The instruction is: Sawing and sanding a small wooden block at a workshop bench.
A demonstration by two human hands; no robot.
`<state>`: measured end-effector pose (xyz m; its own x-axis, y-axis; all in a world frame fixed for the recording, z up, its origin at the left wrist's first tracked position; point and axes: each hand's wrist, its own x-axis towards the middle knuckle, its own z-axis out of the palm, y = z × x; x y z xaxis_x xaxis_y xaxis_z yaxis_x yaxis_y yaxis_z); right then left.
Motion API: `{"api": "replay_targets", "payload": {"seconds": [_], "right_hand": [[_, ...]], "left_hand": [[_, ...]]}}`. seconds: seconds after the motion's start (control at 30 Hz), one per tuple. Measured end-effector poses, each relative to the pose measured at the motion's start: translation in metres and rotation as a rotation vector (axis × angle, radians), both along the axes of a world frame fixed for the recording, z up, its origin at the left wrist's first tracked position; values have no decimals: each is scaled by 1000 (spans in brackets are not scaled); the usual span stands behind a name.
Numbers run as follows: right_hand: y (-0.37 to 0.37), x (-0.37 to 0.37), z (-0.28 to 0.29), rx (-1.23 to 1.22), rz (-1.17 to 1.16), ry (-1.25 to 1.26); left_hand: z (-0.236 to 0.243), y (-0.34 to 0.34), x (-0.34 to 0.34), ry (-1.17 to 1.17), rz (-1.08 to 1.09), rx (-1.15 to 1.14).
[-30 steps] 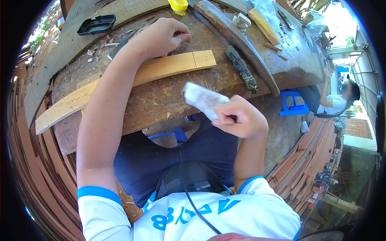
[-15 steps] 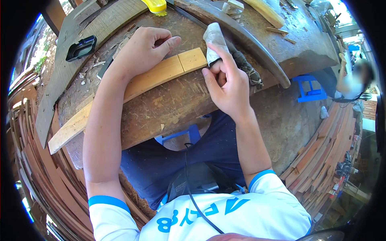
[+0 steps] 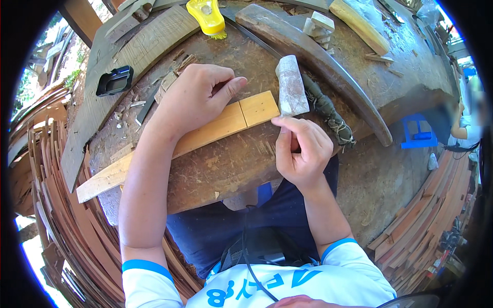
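Observation:
A long light-wood strip point(image 3: 205, 133) lies slantwise on the workbench, with a dark line across it near its right end. My left hand point(image 3: 201, 92) is over the strip, closed, its fingers curled under and thumb along them; anything inside is hidden. My right hand point(image 3: 306, 151) is at the strip's right end, fingers curled with nothing visible in them. Its bent index fingertip is at the strip's corner. Just beyond that fingertip is a worn whitish block point(image 3: 292, 87), apart from the hand. A dark, cord-wrapped bundle point(image 3: 326, 110) lies to the block's right.
On the brown workbench point(image 3: 205, 187) are a yellow brush point(image 3: 207, 18), a black tray point(image 3: 114, 81), a curved wooden piece point(image 3: 318, 56) and small blocks point(image 3: 319, 25). A blue stool point(image 3: 418, 132) stands right, near another person point(image 3: 465, 131). Stacked planks point(image 3: 421, 215) lie on both sides.
My right hand has drawn back from the whitish block, which it was touching, and lowered its index finger to the strip's end. The view has shifted; my left hand keeps its pose.

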<state>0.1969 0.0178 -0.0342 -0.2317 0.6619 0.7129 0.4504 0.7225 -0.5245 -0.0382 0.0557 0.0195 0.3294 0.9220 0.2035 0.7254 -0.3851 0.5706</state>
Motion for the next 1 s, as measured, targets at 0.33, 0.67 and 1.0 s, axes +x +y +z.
{"api": "replay_targets", "payload": {"seconds": [0.33,0.67,1.0], "right_hand": [[-12,17,30,-101,-157,19],[7,55,42,-182,-393,-543],[-133,70,97,-509,-248,-283]], "left_hand": [[16,-11,-1,-248,267,27],[-11,-3,6,50,331,91],[-22,5,-2,39,387,101]]}}
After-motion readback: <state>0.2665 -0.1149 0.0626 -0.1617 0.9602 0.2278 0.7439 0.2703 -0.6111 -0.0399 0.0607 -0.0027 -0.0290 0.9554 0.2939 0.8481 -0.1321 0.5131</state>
